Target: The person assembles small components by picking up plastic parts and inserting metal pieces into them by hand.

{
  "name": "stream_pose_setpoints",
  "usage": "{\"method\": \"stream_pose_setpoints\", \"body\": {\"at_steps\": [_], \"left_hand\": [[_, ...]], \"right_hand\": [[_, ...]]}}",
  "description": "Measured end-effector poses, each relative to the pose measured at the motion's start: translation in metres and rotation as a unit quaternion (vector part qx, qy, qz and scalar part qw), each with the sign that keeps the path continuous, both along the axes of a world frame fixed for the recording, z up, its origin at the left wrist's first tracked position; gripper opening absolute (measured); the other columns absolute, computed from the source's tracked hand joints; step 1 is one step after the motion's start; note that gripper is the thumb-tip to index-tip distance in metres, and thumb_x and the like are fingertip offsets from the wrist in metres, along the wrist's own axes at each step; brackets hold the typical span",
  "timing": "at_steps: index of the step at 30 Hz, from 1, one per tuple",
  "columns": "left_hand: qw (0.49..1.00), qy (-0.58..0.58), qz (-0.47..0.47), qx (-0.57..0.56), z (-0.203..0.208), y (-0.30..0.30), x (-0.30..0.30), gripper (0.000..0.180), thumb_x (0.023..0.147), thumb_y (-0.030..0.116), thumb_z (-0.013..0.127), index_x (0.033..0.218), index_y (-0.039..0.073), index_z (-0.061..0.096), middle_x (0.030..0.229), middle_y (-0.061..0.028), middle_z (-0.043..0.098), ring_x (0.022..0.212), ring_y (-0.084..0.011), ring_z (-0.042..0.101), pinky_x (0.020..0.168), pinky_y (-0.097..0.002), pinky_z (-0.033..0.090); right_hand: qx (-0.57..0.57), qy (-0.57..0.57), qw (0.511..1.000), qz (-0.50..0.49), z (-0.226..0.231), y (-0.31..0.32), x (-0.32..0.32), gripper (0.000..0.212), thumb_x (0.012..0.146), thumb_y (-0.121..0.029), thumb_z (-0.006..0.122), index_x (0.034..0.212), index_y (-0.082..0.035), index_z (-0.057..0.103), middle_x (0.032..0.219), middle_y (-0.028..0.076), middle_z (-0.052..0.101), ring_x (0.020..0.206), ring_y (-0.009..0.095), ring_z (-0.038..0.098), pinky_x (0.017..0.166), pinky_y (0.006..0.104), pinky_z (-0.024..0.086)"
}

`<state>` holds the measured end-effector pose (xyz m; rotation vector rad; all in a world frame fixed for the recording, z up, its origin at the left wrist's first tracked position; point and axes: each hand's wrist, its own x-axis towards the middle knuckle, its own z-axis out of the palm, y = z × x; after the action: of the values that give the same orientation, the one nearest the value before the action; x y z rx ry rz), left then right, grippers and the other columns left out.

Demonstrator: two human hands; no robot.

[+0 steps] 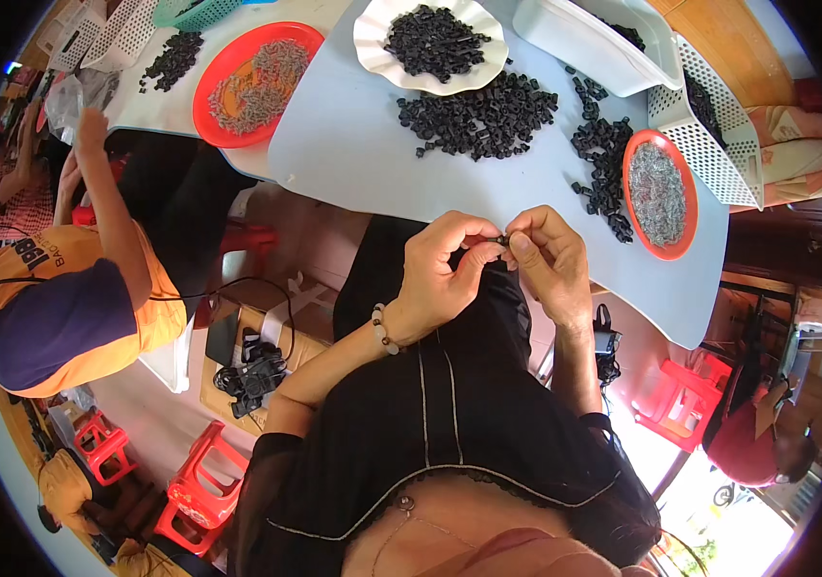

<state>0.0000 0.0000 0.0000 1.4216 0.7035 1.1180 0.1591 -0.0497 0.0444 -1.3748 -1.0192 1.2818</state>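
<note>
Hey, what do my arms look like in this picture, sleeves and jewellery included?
Your black sleeves end near the elbows, leaving both forearms uncovered. A bracelet of round pale and dark beads circles the left wrist; none shows on the right. Neither grip wears a glove.

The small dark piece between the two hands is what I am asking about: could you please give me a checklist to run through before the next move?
1. Left hand pinching the small dark piece: ok.
2. Right hand pinching it from the other side: ok.
3. Piece's fine detail visible: cannot tell, as the hands cover much of it.
4. Silvery pieces lying in the orange plate: ok.
5. All black pieces contained: not ok, a loose pile lies on the table.
</note>
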Motion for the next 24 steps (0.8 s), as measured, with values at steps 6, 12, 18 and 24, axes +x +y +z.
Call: {"method": "stream_pose_setpoints", "body": {"at_steps": [6,12,18,24], "left_hand": [[0.999,-0.024,0.006,-0.029,0.001,0.000,0.001,0.011,0.085,0.001,0.070,0.095,-0.002,0.065,0.087,-0.0106,0.067,0.076,-0.0160,0.067,0.069,-0.0265,0.054],[0.992,-0.069,-0.027,-0.101,0.000,-0.004,0.000,0.010,0.087,0.000,0.068,0.096,-0.004,0.065,0.088,-0.0092,0.066,0.078,-0.0127,0.066,0.071,-0.0255,0.053],[0.987,-0.093,-0.046,-0.120,0.003,-0.005,-0.001,0.010,0.089,-0.002,0.066,0.098,-0.006,0.063,0.088,-0.0078,0.065,0.081,-0.0112,0.065,0.072,-0.0242,0.053],[0.978,-0.109,-0.079,-0.162,0.003,-0.005,-0.002,0.010,0.090,-0.002,0.065,0.100,-0.006,0.062,0.088,-0.0071,0.064,0.083,-0.0114,0.065,0.075,-0.0245,0.053]], "right_hand": [[0.044,0.024,0.998,-0.029,-0.003,0.003,0.004,0.010,0.097,-0.009,0.059,0.102,0.000,0.058,0.082,0.004,0.064,0.076,0.008,0.060,0.068,0.0226,0.048],[0.052,0.059,0.997,-0.011,-0.012,-0.002,0.007,0.010,0.097,-0.009,0.059,0.101,0.001,0.061,0.084,0.006,0.066,0.076,0.009,0.061,0.069,0.0230,0.048],[0.018,0.052,0.998,0.012,0.001,-0.006,0.009,0.012,0.093,-0.002,0.062,0.104,0.002,0.061,0.087,0.008,0.067,0.080,0.011,0.063,0.073,0.0247,0.051],[0.044,-0.042,0.998,0.011,0.002,-0.007,0.005,0.011,0.089,0.003,0.065,0.100,0.004,0.062,0.088,0.007,0.067,0.082,0.011,0.063,0.075,0.0236,0.051]]}}
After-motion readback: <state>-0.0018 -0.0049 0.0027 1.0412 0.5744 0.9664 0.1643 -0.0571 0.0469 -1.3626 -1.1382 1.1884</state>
